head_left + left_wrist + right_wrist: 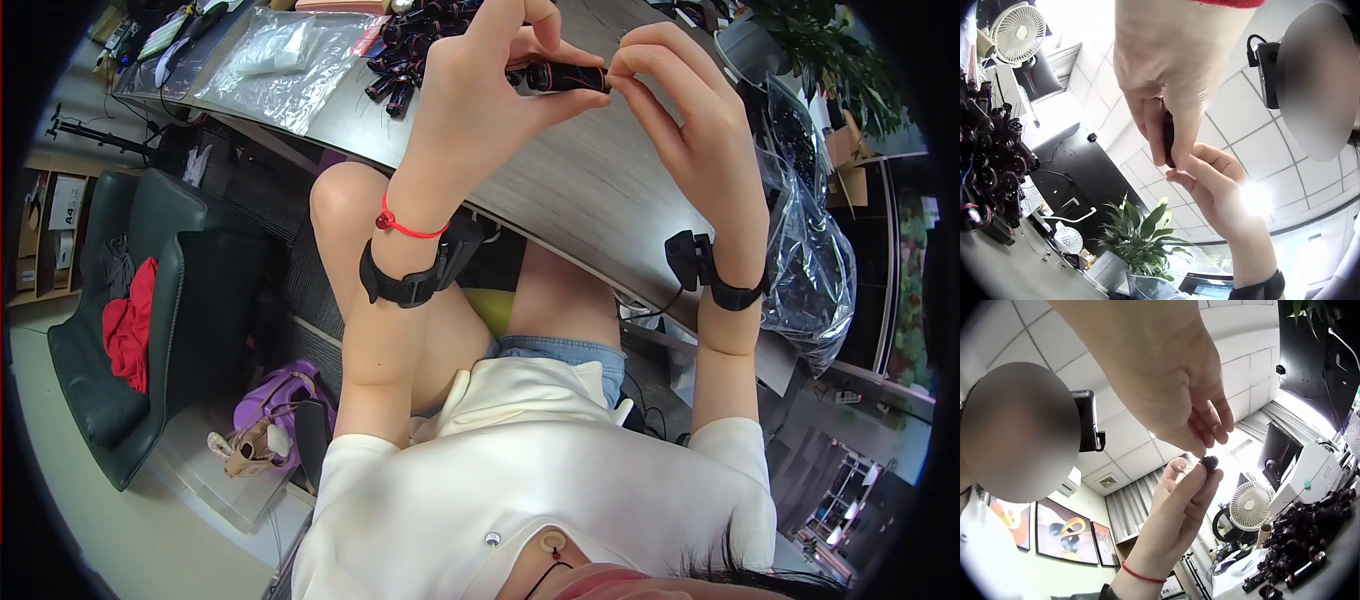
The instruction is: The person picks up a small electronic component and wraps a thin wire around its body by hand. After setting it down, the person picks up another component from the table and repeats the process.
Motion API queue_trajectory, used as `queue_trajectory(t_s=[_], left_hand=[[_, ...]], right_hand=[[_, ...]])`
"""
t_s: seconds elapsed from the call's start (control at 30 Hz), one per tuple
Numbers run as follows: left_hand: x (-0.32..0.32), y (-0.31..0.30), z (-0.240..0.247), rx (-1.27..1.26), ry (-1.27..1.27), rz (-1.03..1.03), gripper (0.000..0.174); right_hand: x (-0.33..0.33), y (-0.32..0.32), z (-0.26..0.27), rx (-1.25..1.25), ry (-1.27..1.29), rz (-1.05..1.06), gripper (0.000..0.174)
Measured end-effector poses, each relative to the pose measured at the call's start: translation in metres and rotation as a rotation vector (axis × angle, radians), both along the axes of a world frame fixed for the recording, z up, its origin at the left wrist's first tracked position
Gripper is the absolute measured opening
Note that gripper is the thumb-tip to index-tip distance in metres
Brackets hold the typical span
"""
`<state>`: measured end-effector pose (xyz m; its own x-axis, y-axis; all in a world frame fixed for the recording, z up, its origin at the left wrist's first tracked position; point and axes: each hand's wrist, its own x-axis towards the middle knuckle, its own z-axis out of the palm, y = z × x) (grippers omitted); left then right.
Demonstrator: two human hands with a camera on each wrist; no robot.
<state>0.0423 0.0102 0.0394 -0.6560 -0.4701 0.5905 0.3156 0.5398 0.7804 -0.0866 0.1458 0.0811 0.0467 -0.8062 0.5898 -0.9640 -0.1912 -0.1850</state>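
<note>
In the head view a small black cylinder point(565, 77) with thin orange-red lines lies sideways between the thumb and fingers of my left hand point(480, 100). My right hand point(690, 115) meets its right end, thumb and forefinger pinching there, the other fingers bent. The left wrist view has the dark cylinder point(1169, 134) half covered by left fingers, with the right hand point(1210, 181) just below. Its round dark end point(1209, 462) shows in the right wrist view, right at the right thumb tip. A pile of similar black cylinders point(400, 55) lies on the grey table point(560, 190), beyond the left hand.
A clear plastic bag point(290, 60) with white contents lies left of the pile. At the table's right are a potted plant point(830, 50) and a large clear plastic bag point(815, 260). A green armchair point(150, 290) stands at the left. A white fan point(1250, 506) is behind the pile.
</note>
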Motion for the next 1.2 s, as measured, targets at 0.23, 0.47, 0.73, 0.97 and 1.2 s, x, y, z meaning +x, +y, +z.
queue_trajectory(t_s=[0.23,0.47,0.73,0.97,1.2], left_hand=[[-0.009,-0.004,-0.017,-0.408,0.228,0.140,0.049],[-0.006,0.006,-0.009,-0.409,0.292,0.269,0.048],[-0.013,0.003,-0.019,-0.640,0.435,0.302,0.047],[-0.015,0.003,-0.015,-0.541,0.459,0.304,0.048],[-0.014,0.007,-0.014,-0.588,0.468,0.326,0.050]], right_hand=[[-0.001,0.001,-0.001,-0.045,0.045,0.003,0.016],[-0.017,-0.008,-0.010,-0.014,-0.621,0.166,0.010],[-0.023,-0.005,-0.019,0.115,-0.826,0.143,0.017],[-0.018,-0.006,-0.018,0.073,-1.000,0.154,0.019],[-0.014,-0.001,-0.018,0.034,-0.976,0.140,0.019]])
